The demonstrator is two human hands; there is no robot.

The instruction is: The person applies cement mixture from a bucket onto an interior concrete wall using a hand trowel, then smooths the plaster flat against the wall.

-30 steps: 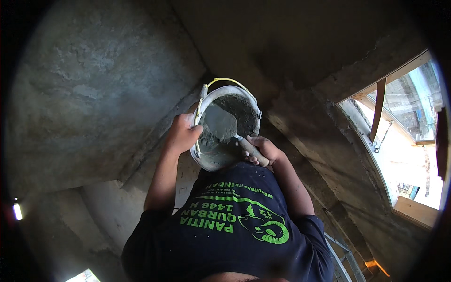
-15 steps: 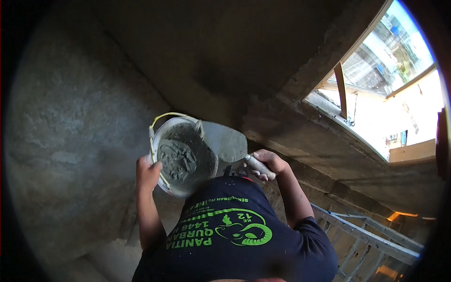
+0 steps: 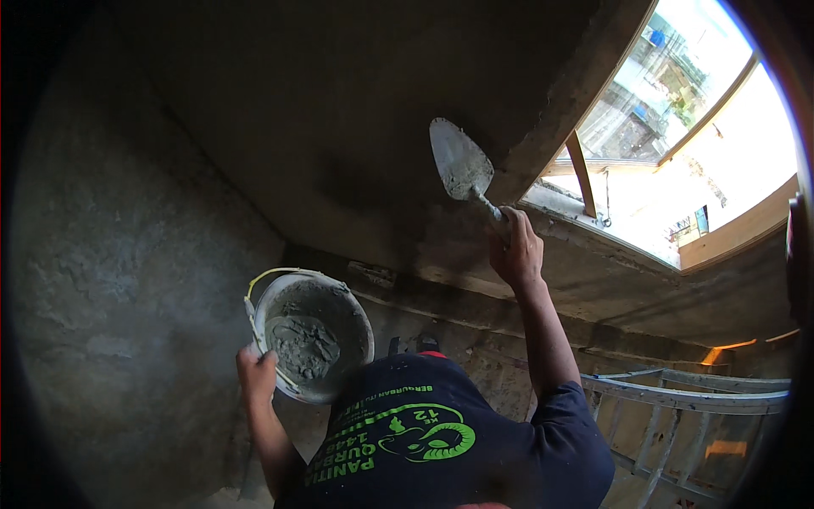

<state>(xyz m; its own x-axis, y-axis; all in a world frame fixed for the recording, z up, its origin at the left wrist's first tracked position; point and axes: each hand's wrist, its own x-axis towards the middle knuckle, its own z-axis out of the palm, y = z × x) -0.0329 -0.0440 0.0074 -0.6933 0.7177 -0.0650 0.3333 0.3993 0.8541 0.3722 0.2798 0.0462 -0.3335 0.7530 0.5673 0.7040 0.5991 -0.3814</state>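
At eight o'clock from the middle of the view, one bucket: pale, round-mouthed, its inner wall smeared grey. Whether it rests against the dark shirt beside it, I cannot tell.

Fitted to same: one yellow handle, thin, bowed over the rim from nine o'clock round to one.

Contents: mortar, grey and lumpy, low in the bucket. Soft and wet, by my judgement; apt to slump toward whichever side dips.

Holding same: left hand, at eight o'clock on the rim, thumb over the edge, closed on it; the other fingers are mostly hidden.

Handling note: likely heavy for a one-handed side grip, the load pulling away toward three o'clock. Rim probably stiff, perhaps slick where wet. Best hold, I should say, is the rim, with a palm beneath; the thin handle would likely bite the fingers.

At one o'clock, raised well apart from the bucket: one trowel, its tip toward eleven, mortar stuck chiefly near the heel of the blade. Light and stiff, as I judge it; to be taken by the grip, where the right hand has its fingers wrapped round.

Surroundings: at two o'clock, a wood-framed window; at four, a pale ladder; at nine, a rough grey wall.
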